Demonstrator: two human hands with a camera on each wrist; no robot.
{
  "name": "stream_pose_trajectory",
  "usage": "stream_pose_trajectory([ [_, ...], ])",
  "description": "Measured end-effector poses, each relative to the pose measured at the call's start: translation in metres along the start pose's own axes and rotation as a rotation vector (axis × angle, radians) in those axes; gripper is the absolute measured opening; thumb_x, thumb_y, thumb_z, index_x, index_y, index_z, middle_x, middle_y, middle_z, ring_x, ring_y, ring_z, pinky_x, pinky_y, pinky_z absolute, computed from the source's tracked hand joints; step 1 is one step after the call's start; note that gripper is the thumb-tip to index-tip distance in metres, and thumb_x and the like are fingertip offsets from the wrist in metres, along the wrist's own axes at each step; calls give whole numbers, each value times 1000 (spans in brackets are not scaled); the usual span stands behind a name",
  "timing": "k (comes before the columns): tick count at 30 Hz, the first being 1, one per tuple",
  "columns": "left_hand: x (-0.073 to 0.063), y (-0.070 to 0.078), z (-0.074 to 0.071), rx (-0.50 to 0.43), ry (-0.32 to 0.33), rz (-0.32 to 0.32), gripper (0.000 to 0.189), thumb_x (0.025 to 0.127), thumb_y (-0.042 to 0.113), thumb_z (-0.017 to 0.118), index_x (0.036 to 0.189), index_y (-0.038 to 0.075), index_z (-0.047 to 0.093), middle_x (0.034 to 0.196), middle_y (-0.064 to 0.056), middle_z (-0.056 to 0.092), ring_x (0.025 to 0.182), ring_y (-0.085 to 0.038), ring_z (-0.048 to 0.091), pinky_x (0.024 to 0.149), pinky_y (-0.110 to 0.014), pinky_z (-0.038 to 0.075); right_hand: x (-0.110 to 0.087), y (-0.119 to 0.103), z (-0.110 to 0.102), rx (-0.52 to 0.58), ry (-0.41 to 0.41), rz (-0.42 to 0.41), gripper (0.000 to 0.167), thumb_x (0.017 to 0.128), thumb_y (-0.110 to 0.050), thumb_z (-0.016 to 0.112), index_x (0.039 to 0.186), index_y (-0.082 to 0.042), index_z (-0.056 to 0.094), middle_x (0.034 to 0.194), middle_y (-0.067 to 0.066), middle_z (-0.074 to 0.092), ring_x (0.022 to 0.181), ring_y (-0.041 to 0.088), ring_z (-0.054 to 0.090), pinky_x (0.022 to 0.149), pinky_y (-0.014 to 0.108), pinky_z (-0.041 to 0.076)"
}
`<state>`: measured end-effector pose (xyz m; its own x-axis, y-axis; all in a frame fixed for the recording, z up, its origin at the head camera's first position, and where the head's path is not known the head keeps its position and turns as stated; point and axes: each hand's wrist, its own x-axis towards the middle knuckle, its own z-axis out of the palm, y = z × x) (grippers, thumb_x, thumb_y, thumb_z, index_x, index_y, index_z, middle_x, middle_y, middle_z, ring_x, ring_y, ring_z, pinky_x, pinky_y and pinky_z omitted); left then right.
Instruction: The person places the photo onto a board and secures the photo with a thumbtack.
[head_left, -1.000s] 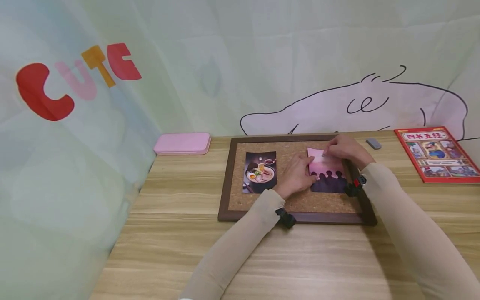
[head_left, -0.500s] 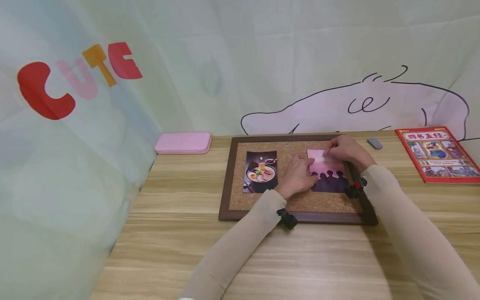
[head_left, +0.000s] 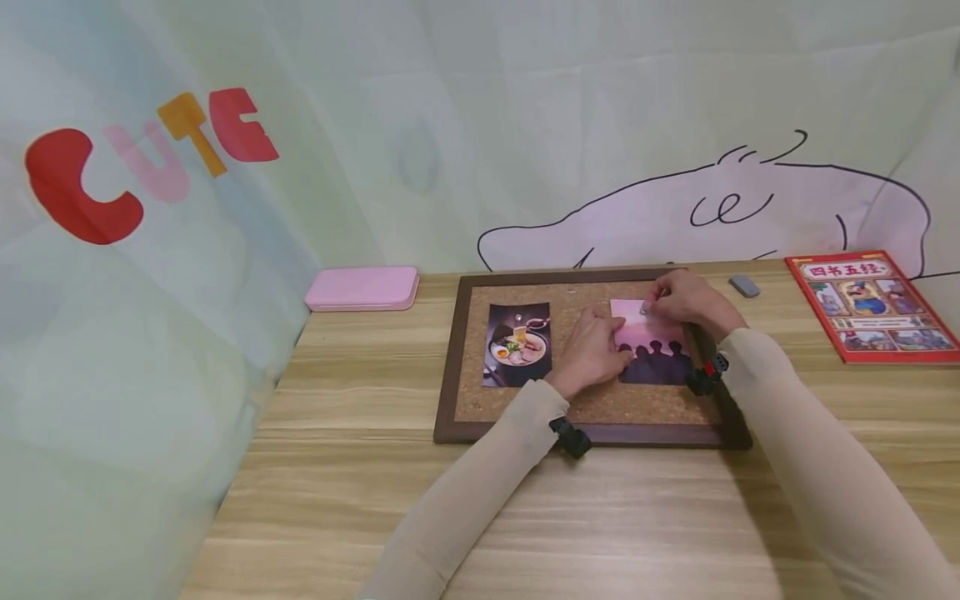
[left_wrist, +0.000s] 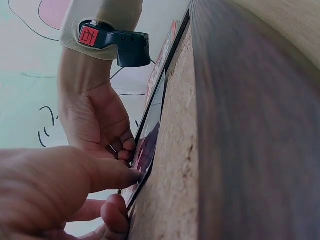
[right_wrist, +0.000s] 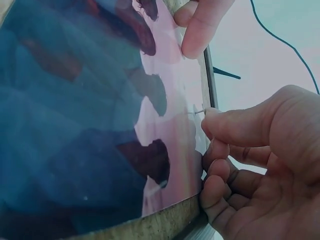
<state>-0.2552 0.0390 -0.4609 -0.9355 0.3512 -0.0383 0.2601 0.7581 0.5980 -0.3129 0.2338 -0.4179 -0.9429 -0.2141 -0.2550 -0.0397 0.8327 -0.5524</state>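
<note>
On the framed cork board (head_left: 585, 407) lies a pink and purple photo (head_left: 655, 367) with dark silhouettes along its lower part. My left hand (head_left: 592, 354) rests at the photo's left edge, its thumb and fingertips pressing there. With thumb and index finger, my right hand (head_left: 686, 298) pinches a clear push pin (head_left: 644, 308) at the photo's upper part. The pin's thin metal shaft (right_wrist: 200, 111) shows against the photo in the right wrist view; how deep its point sits I cannot tell. Left of my hands, a ramen photo (head_left: 517, 346) hangs by a pin near its top.
A pink case (head_left: 363, 288) lies on the wooden table (head_left: 337, 392) left of the board. Beyond the board's right corner is a small grey object (head_left: 745, 286), with a red-bordered book (head_left: 873, 308) farther right. A printed curtain (head_left: 480, 125) stands behind the table.
The photo's upper left corner, a little raised a second ago, lies flatter now. Both hands stay in place, and the whole view shifts slightly.
</note>
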Motion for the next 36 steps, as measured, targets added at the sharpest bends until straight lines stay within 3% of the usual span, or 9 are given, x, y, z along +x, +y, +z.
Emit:
stream_pose_trajectory([
  [6,3,-3,2,23,17,27,57,94,28,82,146,9,68,121,-7,65,119,-19,51,98,-28,45,2,1,1,-8,-1,11,21,101,-19,67,108,1,68,100,15,59,94,30,53,75,35,40],
  [19,10,-12,13,-11,7,10,61,95,27,81,150,9,64,131,-7,58,119,-18,49,98,-27,44,2,1,3,-21,30,-18,19,98,-17,68,104,1,69,95,14,61,89,28,54,72,34,41],
  [36,9,-12,11,-27,-2,-5,61,94,27,83,149,10,64,133,-7,59,118,-18,50,98,-28,46,2,-5,2,-21,4,16,20,99,-17,68,107,2,70,99,16,60,96,32,54,77,37,41],
])
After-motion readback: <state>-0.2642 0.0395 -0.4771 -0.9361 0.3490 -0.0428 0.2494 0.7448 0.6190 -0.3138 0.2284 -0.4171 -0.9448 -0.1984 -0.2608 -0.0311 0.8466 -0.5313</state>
